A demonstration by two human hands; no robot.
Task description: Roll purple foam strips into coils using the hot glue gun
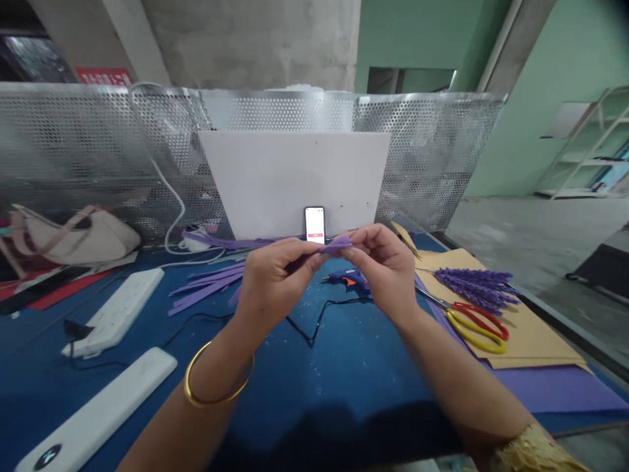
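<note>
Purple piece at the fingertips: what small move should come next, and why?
I'd probably press its fold tighter with the right hand while the left hand steadies the other end. Both hands already pinch the purple piece, which seems folded or bunched, and the blue glue gun lies unheld on the table.

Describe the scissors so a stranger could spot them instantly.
At the right of the blue table are tan sheets. The scissors lie across their left edge, nearer the camera than the purple sprigs. A red and a yellow loop set them apart.
</note>
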